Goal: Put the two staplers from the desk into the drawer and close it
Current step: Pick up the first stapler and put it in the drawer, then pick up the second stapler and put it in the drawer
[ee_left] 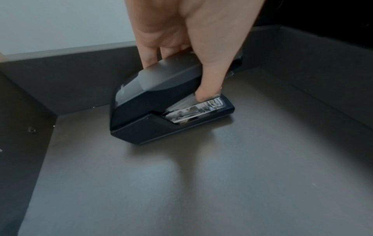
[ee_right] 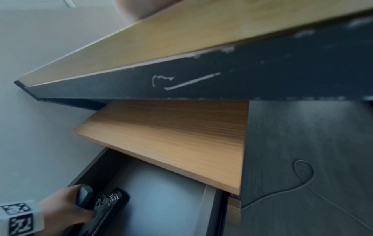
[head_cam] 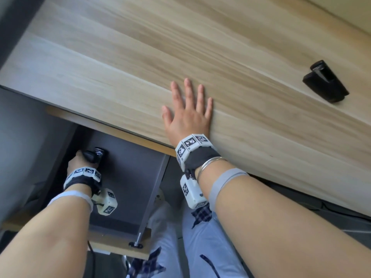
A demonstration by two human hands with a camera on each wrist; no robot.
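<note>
You have two black staplers [head_cam: 326, 85] [ee_left: 161, 103], one open drawer [ee_left: 80, 191], one wooden desk [head_cam: 140, 57], and two hands [head_cam: 187, 115] [head_cam: 80, 163].

You are sitting at what is looking like an office or study: a wood-grain desk [head_cam: 140, 63] is running along a plain pale wall [ee_right: 40, 47], a dark pull-out drawer [head_cam: 128, 177] is standing open beneath it, and a stapler [head_cam: 326, 84] is lying on top.

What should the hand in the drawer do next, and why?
Probably let go. The left hand holds a stapler that looks set on the drawer floor. The second stapler waits on the desk, beyond the flat right hand.
</note>
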